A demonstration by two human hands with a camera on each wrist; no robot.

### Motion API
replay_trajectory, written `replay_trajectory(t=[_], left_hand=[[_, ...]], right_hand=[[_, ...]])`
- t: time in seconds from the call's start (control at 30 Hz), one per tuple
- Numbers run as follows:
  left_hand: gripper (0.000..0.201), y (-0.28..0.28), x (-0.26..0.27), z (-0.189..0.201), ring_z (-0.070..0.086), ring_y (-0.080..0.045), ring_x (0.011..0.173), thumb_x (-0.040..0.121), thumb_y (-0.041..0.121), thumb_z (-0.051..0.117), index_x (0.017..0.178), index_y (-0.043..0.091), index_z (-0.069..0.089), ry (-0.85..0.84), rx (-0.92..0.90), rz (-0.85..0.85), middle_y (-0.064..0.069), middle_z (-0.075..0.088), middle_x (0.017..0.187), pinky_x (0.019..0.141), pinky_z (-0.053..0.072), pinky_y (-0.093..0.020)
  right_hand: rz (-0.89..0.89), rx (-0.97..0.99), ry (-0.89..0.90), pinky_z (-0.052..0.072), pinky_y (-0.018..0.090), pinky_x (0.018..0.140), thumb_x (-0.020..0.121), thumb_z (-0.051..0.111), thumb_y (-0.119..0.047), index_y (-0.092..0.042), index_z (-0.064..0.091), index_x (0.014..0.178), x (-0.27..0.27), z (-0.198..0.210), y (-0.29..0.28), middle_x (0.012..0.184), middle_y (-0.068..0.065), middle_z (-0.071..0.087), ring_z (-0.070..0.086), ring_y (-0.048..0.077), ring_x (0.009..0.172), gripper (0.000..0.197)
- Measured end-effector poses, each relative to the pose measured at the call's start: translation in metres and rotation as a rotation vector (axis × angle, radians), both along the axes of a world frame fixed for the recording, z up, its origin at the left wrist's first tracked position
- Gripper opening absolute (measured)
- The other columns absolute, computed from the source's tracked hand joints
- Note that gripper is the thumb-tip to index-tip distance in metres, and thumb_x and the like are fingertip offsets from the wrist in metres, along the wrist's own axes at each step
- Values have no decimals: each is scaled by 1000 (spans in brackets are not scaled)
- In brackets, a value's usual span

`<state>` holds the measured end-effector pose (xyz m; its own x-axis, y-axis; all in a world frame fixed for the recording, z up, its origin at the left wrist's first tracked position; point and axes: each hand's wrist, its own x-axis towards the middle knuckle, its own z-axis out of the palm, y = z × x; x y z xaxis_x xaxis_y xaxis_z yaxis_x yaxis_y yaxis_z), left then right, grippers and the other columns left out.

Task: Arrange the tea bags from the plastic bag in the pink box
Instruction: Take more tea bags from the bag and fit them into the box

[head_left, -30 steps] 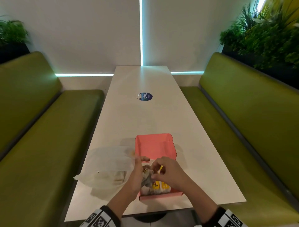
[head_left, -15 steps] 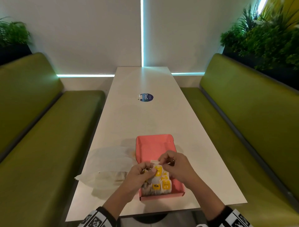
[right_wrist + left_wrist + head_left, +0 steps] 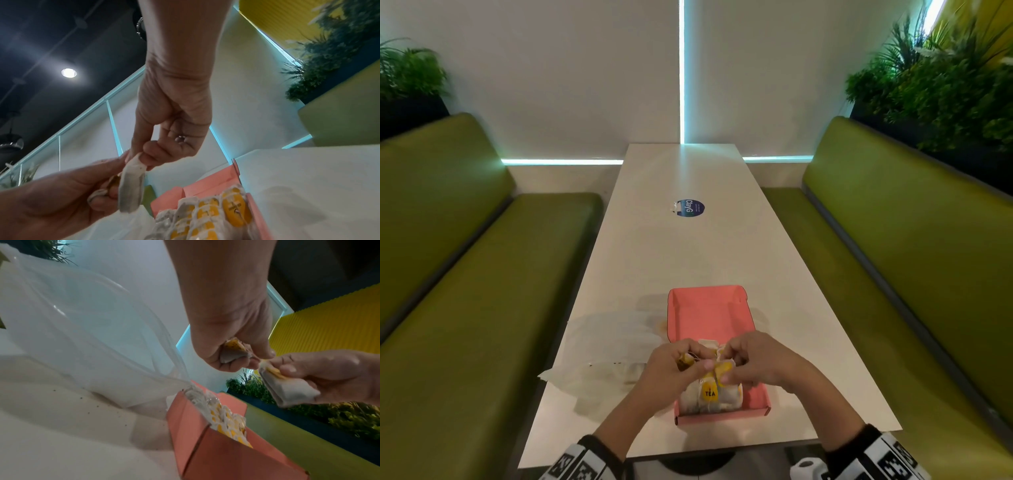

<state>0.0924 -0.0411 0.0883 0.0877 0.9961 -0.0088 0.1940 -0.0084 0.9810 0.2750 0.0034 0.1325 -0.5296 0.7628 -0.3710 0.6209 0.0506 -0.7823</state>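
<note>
Green booth seats flank the white bench (image 3: 688, 246). Both hands have risen from the pink box (image 3: 709, 310) since a moment ago: the left hand (image 3: 671, 371) pinches one tea bag (image 3: 234, 352), the right hand (image 3: 755, 365) another (image 3: 287, 390), seemingly untangling them before placement. Only the wrist views show these bags clearly; the plastic bag (image 3: 613, 346) lies left of the left hand.

Plastic bag (image 3: 606, 346) contents blurred, indistinct
</note>
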Motion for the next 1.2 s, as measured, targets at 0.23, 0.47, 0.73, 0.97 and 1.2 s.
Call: replay_trajectory(t=[0.23, 0.47, 0.73, 0.97, 1.2], left_hand=[[5, 2, -5, 5, 52, -6, 55, 86, 13, 66, 82, 12, 68, -2, -30, 63, 4, 63, 64, 52, 43, -17], [26, -2, -6, 10, 45, -3, 42, 98, 22, 47, 92, 3, 63, -23, -161, 90, -9, 62, 66, 42, 35, -16], [11, -8, -15, 12, 51, -10, 57, 84, 8, 66, 95, 6, 66, -135, -232, -149, -2, 64, 73, 55, 44, -19], [21, -8, -15, 13, 57, -19, 64, 95, 9, 47, 104, -1, 64, -321, -236, -40, -25, 64, 90, 60, 50, -26], [10, -4, -10, 8, 53, -22, 65, 86, 10, 63, 86, 8, 73, -282, -182, 141, -15, 61, 72, 60, 50, -25]], right_hand=[[95, 51, -75, 44, 19, 55, 78, 70, -12, -18, 53, 64, -2, 2, -1, 58, -5, 44, 44, 5, 49, 23], [-26, 56, 66, 37, 18, 54, 79, 68, -12, -21, 56, 63, 4, 4, -1, 58, -8, 45, 41, 4, 53, 22], [-257, -112, 401, 46, 31, 63, 88, 52, 2, -8, 52, 79, 4, 13, -4, 68, 7, 65, 60, 22, 59, 13], [-280, -38, 295, 42, 21, 47, 80, 45, 11, -12, 64, 91, 5, 21, -7, 78, 6, 65, 56, 14, 49, 32], [-241, 23, 308, 43, 20, 49, 76, 55, 11, -9, 58, 79, 5, 25, -10, 87, 6, 67, 57, 13, 51, 21]])
